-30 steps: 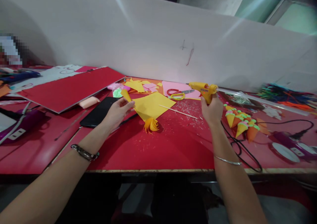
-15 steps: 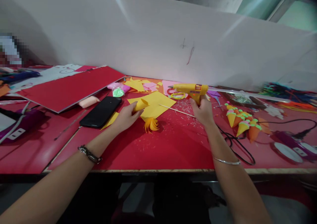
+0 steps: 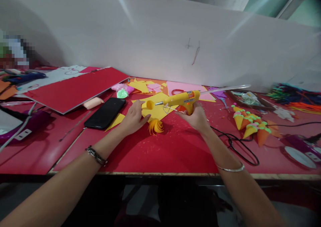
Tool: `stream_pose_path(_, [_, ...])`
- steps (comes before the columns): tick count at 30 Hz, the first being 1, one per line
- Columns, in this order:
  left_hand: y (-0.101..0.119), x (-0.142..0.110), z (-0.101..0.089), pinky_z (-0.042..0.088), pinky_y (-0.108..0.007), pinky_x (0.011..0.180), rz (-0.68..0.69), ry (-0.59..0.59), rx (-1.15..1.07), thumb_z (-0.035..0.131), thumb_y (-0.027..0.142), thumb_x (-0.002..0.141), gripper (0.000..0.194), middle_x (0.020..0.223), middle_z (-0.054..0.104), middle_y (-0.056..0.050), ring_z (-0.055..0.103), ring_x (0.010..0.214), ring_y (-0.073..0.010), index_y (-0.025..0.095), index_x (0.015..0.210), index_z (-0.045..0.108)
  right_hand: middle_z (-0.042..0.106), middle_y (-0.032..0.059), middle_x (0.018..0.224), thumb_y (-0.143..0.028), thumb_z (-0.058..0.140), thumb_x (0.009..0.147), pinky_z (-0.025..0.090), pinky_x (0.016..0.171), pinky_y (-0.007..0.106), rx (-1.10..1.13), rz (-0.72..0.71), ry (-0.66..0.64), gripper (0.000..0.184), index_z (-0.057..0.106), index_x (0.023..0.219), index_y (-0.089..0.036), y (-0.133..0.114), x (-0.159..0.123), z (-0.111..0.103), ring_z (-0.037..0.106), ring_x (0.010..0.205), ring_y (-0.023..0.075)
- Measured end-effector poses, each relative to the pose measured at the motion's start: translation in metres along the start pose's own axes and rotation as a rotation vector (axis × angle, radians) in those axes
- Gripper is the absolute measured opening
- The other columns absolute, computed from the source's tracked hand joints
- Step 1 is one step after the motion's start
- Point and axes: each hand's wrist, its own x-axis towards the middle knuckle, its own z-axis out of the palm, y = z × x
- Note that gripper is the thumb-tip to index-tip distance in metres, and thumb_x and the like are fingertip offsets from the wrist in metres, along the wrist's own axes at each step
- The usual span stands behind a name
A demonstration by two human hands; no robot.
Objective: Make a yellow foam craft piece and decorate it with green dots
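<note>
My left hand (image 3: 134,118) is closed round a small rolled yellow paper tube (image 3: 148,105), its open end facing right. In my right hand (image 3: 197,118) is a yellow hot glue gun (image 3: 179,99), with a small orange light lit and a clear glue stick (image 3: 230,88) poking out of its back. The gun's metal nozzle points left, right by the tube's opening; whether they touch I cannot tell. Beneath lies a flat yellow paper sheet (image 3: 162,98). Just below the tube sits a curled, fringed yellow paper piece (image 3: 155,126) on the red table (image 3: 150,153).
A black phone (image 3: 105,113) lies left of my left hand, near a large red board (image 3: 77,90). On the right are small paper ice-cream cones (image 3: 249,123), a black cable (image 3: 240,150) and a purple power strip (image 3: 304,146). Paper scraps (image 3: 141,86) lie along the white partition (image 3: 150,36).
My right hand has brought the glue gun left and down, so its nozzle is at the paper tube. The tube's opening has turned toward the gun.
</note>
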Motion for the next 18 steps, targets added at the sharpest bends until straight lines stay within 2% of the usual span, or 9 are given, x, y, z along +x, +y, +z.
stream_pose_path(3, [0.002, 0.000, -0.001, 0.038, -0.038, 0.082, 0.060, 0.027, 0.163, 0.043, 0.033, 0.080, 0.037, 0.101, 0.047, -0.015, 0.045, 0.097, -0.0255, 0.010, 0.109, 0.035, 0.041, -0.0050, 0.051, -0.049, 0.062, 0.061, 0.030, 0.041, 0.023, -0.049, -0.017, -0.021, 0.039, 0.050, 0.081, -0.018, -0.003, -0.001, 0.001, 0.037, 0.043, 0.0091])
stream_pose_path(7, [0.008, 0.000, -0.003, 0.038, -0.036, 0.074, 0.076, 0.065, 0.318, 0.042, 0.032, 0.080, 0.033, 0.096, 0.049, -0.014, 0.046, 0.090, -0.0259, 0.011, 0.105, 0.039, 0.040, -0.0053, 0.048, -0.051, 0.061, 0.061, 0.027, 0.039, 0.023, -0.072, -0.004, -0.071, 0.041, 0.051, 0.080, -0.016, -0.006, -0.002, 0.003, 0.035, 0.040, 0.0087])
stream_pose_path(12, [0.011, 0.000, -0.006, 0.037, -0.035, 0.071, 0.081, 0.115, 0.389, 0.044, 0.033, 0.080, 0.034, 0.096, 0.049, -0.014, 0.046, 0.086, -0.0253, 0.010, 0.105, 0.040, 0.046, -0.0022, 0.054, -0.055, 0.061, 0.058, 0.030, 0.041, 0.024, -0.085, 0.037, -0.117, 0.049, 0.053, 0.084, -0.014, -0.009, -0.002, 0.006, 0.040, 0.045, 0.0105])
stream_pose_path(18, [0.012, 0.000, -0.008, 0.036, -0.036, 0.072, 0.084, 0.119, 0.422, 0.043, 0.031, 0.080, 0.031, 0.096, 0.049, -0.014, 0.046, 0.088, -0.0263, 0.011, 0.104, 0.040, 0.055, 0.0014, 0.069, -0.043, 0.061, 0.060, 0.037, 0.049, 0.024, 0.020, 0.018, -0.198, 0.040, 0.054, 0.087, -0.014, -0.010, -0.003, 0.006, 0.048, 0.056, 0.0125])
